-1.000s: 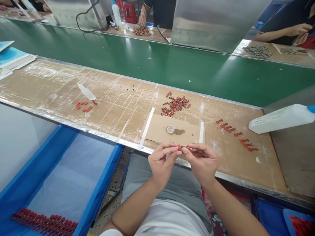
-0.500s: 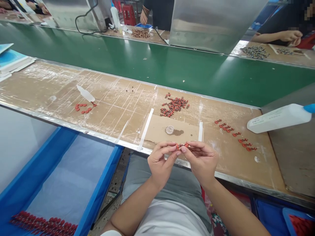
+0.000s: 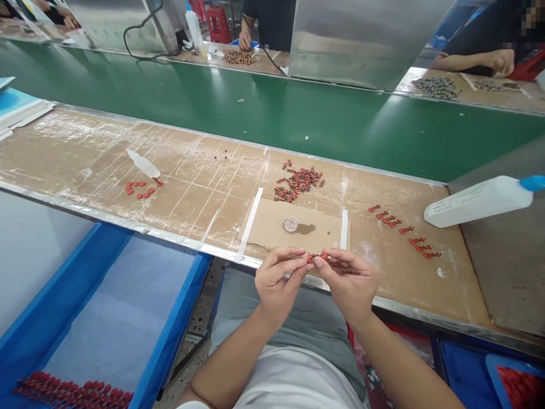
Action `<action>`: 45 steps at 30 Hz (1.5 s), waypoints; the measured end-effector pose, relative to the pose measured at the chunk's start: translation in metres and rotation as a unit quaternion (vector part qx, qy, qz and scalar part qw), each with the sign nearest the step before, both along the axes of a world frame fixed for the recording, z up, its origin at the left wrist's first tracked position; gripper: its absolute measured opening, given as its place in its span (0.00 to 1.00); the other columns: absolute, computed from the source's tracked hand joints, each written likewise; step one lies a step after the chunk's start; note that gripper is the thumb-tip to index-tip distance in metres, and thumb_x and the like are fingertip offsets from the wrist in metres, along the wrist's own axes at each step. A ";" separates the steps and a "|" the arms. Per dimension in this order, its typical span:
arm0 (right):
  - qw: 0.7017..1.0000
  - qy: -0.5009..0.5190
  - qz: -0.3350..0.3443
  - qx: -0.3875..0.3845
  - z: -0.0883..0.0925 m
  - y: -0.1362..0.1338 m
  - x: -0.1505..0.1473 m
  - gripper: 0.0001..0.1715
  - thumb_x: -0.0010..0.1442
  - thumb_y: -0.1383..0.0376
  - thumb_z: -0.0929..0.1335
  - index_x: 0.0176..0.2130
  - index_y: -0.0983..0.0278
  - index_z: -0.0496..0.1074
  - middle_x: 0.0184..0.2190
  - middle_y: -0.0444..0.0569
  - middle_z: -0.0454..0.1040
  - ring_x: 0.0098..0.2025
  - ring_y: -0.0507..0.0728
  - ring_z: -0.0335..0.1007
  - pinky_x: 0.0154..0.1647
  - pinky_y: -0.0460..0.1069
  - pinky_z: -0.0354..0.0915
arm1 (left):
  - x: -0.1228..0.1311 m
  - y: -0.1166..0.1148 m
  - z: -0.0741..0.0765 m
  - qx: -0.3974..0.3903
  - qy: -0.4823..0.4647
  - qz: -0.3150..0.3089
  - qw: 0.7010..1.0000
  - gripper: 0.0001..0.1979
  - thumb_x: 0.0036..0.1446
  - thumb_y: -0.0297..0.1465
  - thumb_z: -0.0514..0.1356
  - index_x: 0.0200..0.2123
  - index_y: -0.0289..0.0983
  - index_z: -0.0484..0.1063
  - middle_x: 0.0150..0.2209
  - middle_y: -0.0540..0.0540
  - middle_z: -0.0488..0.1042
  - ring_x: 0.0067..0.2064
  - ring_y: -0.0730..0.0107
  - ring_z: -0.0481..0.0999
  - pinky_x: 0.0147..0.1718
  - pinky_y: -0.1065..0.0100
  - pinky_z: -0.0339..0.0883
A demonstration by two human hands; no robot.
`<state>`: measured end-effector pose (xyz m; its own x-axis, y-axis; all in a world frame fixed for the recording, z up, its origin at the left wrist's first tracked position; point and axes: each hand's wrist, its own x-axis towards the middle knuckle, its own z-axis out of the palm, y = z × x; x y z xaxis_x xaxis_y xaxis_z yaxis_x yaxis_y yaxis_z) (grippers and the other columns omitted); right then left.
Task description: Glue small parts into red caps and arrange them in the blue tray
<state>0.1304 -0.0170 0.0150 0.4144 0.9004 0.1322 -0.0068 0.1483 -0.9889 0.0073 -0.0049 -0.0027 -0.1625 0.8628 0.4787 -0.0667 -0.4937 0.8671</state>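
Observation:
Between my two hands, just above the table's front edge, is a small red figurine with a round red base. My left hand pinches the base between thumb and fingers. The figurine's body is pinched by my right hand; fingertips hide part of it. Beyond them, a small clear cup stands on a taped cardboard sheet beside a dark wet stain. Behind it lies a heap of small red and dark figurines. To the right, several figurines on red bases stand in a slanting row.
A white bottle with a blue cap lies at the right by a metal panel. Several red discs and a small white bottle lie left. A blue-edged tray holds red-based pieces below. Beyond the green belt, co-workers sit.
The view has shifted slightly, moving the table scene a little left in the picture. Both hands keep their pinch on the figurine and its base, almost unmoved.

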 end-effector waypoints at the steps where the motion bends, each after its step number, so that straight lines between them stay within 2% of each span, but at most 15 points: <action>1: 1.000 0.006 -0.003 0.001 -0.002 -0.001 0.001 0.12 0.46 0.67 0.79 0.33 0.61 0.79 0.29 0.47 0.82 0.27 0.54 0.79 0.29 0.46 0.78 | 0.000 0.000 -0.001 0.008 0.008 -0.001 1.000 0.16 0.50 0.20 0.68 0.40 0.44 0.81 0.40 0.47 0.78 0.41 0.68 0.79 0.39 0.66 0.77; 7: 0.999 0.022 -0.022 -0.020 -0.010 -0.006 0.006 0.14 0.44 0.66 0.79 0.34 0.63 0.80 0.28 0.48 0.81 0.26 0.56 0.79 0.29 0.50 0.79 | 0.003 -0.002 -0.003 0.031 0.046 -0.007 0.998 0.17 0.51 0.19 0.67 0.42 0.45 0.80 0.40 0.47 0.79 0.41 0.68 0.79 0.41 0.64 0.76; 15: 0.998 0.031 -0.038 -0.025 -0.020 -0.011 0.010 0.19 0.44 0.64 0.80 0.38 0.63 0.78 0.30 0.49 0.82 0.30 0.57 0.80 0.32 0.50 0.79 | 0.008 -0.002 -0.002 0.008 0.049 -0.002 0.999 0.14 0.52 0.23 0.67 0.42 0.44 0.80 0.39 0.46 0.79 0.41 0.67 0.79 0.42 0.64 0.76; 18: 0.997 0.001 -0.070 -0.014 -0.018 -0.010 0.014 0.18 0.44 0.62 0.80 0.36 0.64 0.78 0.29 0.51 0.81 0.29 0.57 0.80 0.32 0.50 0.78 | 0.007 -0.003 -0.005 -0.008 0.061 -0.018 0.998 0.14 0.52 0.26 0.68 0.43 0.43 0.80 0.41 0.45 0.79 0.42 0.66 0.79 0.42 0.64 0.76; 21: 0.992 -0.058 -0.114 -0.001 -0.015 0.002 0.032 0.21 0.46 0.60 0.79 0.39 0.65 0.77 0.31 0.51 0.81 0.31 0.58 0.80 0.34 0.52 0.77 | 0.002 -0.002 -0.013 -0.028 0.076 -0.044 0.996 0.16 0.53 0.28 0.67 0.47 0.42 0.78 0.44 0.43 0.77 0.44 0.65 0.78 0.40 0.65 0.76; 24: 0.976 -0.146 -0.161 0.003 -0.018 0.021 0.067 0.27 0.46 0.59 0.78 0.45 0.65 0.75 0.32 0.51 0.81 0.30 0.56 0.79 0.36 0.52 0.76 | -0.005 0.001 -0.024 -0.040 0.093 -0.041 0.994 0.14 0.56 0.27 0.64 0.47 0.41 0.77 0.45 0.42 0.75 0.44 0.66 0.77 0.40 0.66 0.76; 27: 0.952 -0.242 -0.186 -0.030 -0.029 0.042 0.108 0.30 0.49 0.55 0.76 0.49 0.66 0.73 0.33 0.52 0.81 0.32 0.56 0.78 0.37 0.52 0.74 | -0.011 0.007 -0.035 -0.038 0.127 -0.021 0.991 0.12 0.59 0.27 0.62 0.46 0.40 0.77 0.44 0.43 0.74 0.44 0.66 0.77 0.42 0.65 0.76; 32: 0.883 -0.424 -0.170 -0.103 -0.049 0.071 0.152 0.26 0.54 0.56 0.73 0.51 0.62 0.73 0.35 0.50 0.82 0.31 0.57 0.78 0.41 0.54 0.72 | -0.016 0.018 -0.048 -0.034 0.178 -0.008 0.983 0.11 0.61 0.29 0.60 0.46 0.39 0.77 0.43 0.41 0.75 0.45 0.65 0.76 0.42 0.64 0.75; 36: 0.860 -0.474 -0.138 -0.130 -0.060 0.087 0.162 0.24 0.56 0.59 0.71 0.52 0.63 0.72 0.38 0.50 0.82 0.36 0.60 0.79 0.44 0.55 0.72 | -0.017 0.020 -0.054 -0.052 0.178 -0.021 0.982 0.10 0.62 0.30 0.59 0.45 0.38 0.78 0.43 0.41 0.75 0.44 0.66 0.76 0.37 0.67 0.76; 41: 0.848 -0.493 -0.147 -0.129 -0.068 0.095 0.162 0.23 0.57 0.59 0.69 0.52 0.63 0.72 0.40 0.52 0.81 0.41 0.62 0.79 0.48 0.57 0.71 | -0.015 0.019 -0.056 -0.050 0.179 -0.023 0.982 0.10 0.61 0.29 0.59 0.44 0.39 0.78 0.42 0.42 0.75 0.43 0.66 0.77 0.37 0.67 0.76; 45: 0.853 -0.484 -0.154 -0.117 -0.059 0.088 0.158 0.26 0.55 0.59 0.70 0.52 0.65 0.72 0.40 0.52 0.81 0.35 0.59 0.79 0.45 0.56 0.72 | -0.015 0.019 -0.056 -0.051 0.175 -0.024 0.983 0.10 0.60 0.29 0.60 0.44 0.39 0.78 0.42 0.42 0.75 0.42 0.67 0.77 0.37 0.67 0.75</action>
<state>0.2881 0.0706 -0.0443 0.4341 0.8171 0.3793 0.8345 -0.2061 -0.5111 -0.0078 0.0141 -0.0584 0.0383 0.9121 0.4081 0.2247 -0.4058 0.8859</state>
